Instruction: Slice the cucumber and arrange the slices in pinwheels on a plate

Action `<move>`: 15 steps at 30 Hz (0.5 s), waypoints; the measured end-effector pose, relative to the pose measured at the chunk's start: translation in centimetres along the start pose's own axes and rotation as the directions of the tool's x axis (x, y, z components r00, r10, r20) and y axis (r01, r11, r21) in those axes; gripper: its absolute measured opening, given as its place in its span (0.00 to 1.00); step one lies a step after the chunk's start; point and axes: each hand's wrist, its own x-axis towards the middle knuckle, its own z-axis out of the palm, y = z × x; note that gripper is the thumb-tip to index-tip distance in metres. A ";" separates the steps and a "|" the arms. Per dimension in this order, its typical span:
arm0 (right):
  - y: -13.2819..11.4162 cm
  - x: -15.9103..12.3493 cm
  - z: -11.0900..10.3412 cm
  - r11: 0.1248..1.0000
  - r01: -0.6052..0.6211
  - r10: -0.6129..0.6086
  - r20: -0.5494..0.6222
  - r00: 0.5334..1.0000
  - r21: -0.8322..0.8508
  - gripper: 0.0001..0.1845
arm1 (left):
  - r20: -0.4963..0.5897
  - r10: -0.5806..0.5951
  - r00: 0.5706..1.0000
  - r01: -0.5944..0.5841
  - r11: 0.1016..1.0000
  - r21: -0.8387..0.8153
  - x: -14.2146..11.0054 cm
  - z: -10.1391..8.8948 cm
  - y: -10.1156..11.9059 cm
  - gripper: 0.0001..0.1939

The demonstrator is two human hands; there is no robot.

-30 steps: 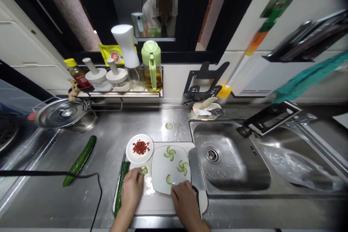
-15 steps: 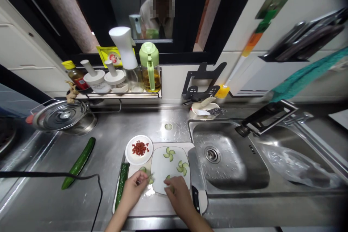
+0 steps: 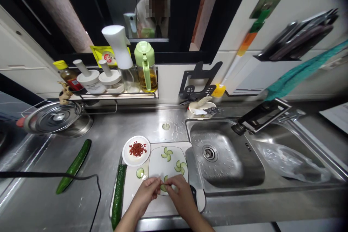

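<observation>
Over the near edge of a white square plate (image 3: 157, 161), my two hands meet fingertip to fingertip. My left hand (image 3: 146, 195) is closed in a pinch, and my right hand (image 3: 181, 194) pinches from the other side. A green cucumber slice (image 3: 163, 187) shows between their fingertips, partly hidden by them. Two pinwheels of cut cucumber lie on the plate, one at the top (image 3: 166, 154) and one at the right (image 3: 180, 167). Another cucumber piece (image 3: 165, 178) shows just beyond my fingers. A round cucumber slice (image 3: 140, 173) rests on the white cutting board (image 3: 133, 192) left of the plate.
A white dish (image 3: 126, 152) of red berries (image 3: 137, 149) sits at the board's upper left. One cucumber (image 3: 119, 192) lies along its left edge, another (image 3: 74, 166) on the steel counter. A knife (image 3: 193, 192) lies right of the plate, beside the sink (image 3: 231, 152).
My left hand has moved right from the board's cucumber pieces to meet my right hand over the plate. A round slice now shows uncovered on the board. The view has shifted slightly.
</observation>
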 end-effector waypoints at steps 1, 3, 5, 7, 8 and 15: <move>0.0 -0.1 -0.1 0.999 0.035 -0.035 0.006 0.999 -0.010 0.04 | 0.003 -0.064 0.998 0.064 0.997 -0.043 0.0 0.2 -0.1 0.26; 0.1 -0.2 -0.3 0.993 0.115 -0.114 0.026 0.993 -0.030 0.04 | 0.034 -0.191 0.981 0.194 0.976 -0.099 -0.1 0.6 -0.2 0.26; 0.1 -0.3 -0.5 0.982 0.183 -0.181 0.046 0.982 -0.045 0.05 | 0.081 -0.270 0.959 0.279 0.951 -0.133 -0.3 0.8 0.0 0.25; -0.1 -0.3 -0.8 0.975 0.217 -0.214 0.068 0.974 -0.051 0.06 | 0.125 -0.289 0.949 0.307 0.937 -0.168 -0.5 0.8 0.2 0.23; -0.2 -0.3 -0.9 0.974 0.220 -0.215 0.082 0.973 -0.049 0.06 | 0.144 -0.279 0.949 0.303 0.936 -0.181 -0.5 0.8 0.4 0.22; -0.3 0.4 -2.1 0.996 0.090 -0.092 0.137 0.986 0.026 0.05 | 0.100 -0.186 0.977 0.203 0.957 -0.207 -0.3 -0.1 0.5 0.21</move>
